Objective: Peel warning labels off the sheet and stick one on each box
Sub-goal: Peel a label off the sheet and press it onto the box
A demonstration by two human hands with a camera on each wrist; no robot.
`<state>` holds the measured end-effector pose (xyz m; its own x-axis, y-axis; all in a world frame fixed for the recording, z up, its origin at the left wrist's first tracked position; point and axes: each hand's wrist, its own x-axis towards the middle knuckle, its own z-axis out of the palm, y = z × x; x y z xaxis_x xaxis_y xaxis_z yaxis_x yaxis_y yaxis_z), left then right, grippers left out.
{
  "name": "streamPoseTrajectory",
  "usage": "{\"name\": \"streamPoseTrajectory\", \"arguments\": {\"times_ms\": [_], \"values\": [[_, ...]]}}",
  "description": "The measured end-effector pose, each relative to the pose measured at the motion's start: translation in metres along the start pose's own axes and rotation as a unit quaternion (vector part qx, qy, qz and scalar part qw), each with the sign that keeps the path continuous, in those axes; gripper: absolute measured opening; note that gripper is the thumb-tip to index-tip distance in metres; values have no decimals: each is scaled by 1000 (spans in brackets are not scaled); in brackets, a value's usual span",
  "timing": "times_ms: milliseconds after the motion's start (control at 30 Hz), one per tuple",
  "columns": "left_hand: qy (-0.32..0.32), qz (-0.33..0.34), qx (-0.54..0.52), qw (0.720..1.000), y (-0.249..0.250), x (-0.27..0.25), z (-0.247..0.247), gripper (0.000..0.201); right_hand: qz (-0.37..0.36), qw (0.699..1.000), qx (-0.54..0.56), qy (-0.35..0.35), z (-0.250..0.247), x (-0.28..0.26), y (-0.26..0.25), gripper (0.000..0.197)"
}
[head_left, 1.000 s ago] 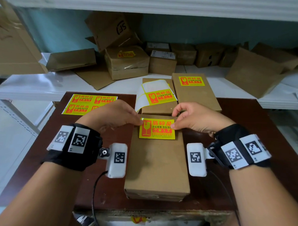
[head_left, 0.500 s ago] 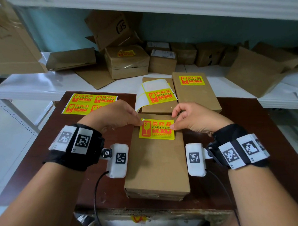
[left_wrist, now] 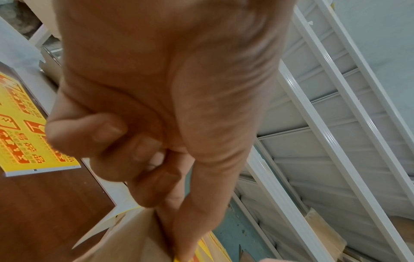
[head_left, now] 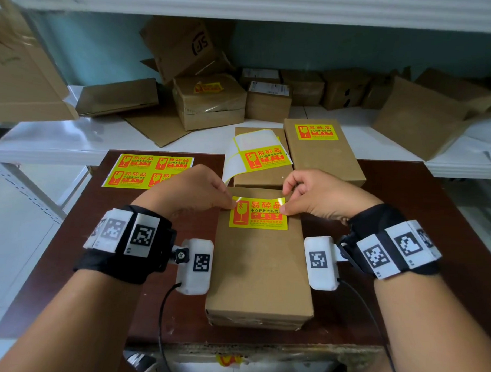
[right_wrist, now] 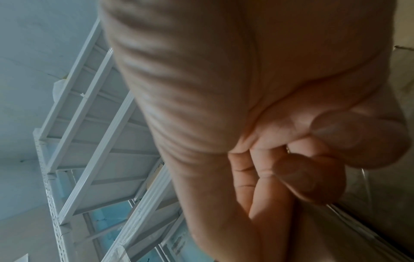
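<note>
1. Squarely at the centre, a yellow rectangular warning label with red print [head_left: 258, 213] lies on the far end of a long brown cardboard box [head_left: 259, 270] on the dark brown wooden bench [head_left: 75, 262]; its lower part lies against the cardboard, while its far edge catches the light.
2. Left hand [head_left: 189, 190] pinches the label's upper left corner between thumb and forefinger, the other fingers curled in.
3. Right hand [head_left: 321, 194] pinches the upper right corner the same way.
4. Just beyond, a curled white backing sheet with one yellow label left on it [head_left: 254, 155] rests on a second brown box [head_left: 260, 175].
5. Beside that, to the right, a third brown box [head_left: 324, 161] carries a stuck yellow label [head_left: 315, 131] near its far end.
6. At the bench's far left lies a flat sheet of yellow labels [head_left: 148, 170].
7. Behind, a white shelf [head_left: 57, 141] holds loose cartons.
</note>
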<state>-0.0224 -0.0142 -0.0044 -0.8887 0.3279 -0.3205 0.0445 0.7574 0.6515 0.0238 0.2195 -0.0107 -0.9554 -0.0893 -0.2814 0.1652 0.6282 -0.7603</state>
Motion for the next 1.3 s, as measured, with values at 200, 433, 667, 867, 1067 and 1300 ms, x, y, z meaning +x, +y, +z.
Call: {"name": "streamPoseTrajectory", "arguments": {"times_ms": [200,433,667,867,1067,1300], "values": [[-2,9,20,1000,1,-2,1,10,-3,999,-39,-1,1,2,-1,25],[-6,14,22,1000,-2,2,1,10,0,999,-39,1,2,4,0,27],[-8,20,39,999,-1,5,3,13,-2,999,-44,3,3,4,0,29],[1,17,51,999,-4,8,2,25,10,999,-46,12,1,4,2,35],[-3,13,47,999,-9,11,1,32,26,999,-43,16,-1,5,7,41],[-32,-31,30,999,-13,10,0,39,52,994,-91,34,-7,4,12,51]]}}
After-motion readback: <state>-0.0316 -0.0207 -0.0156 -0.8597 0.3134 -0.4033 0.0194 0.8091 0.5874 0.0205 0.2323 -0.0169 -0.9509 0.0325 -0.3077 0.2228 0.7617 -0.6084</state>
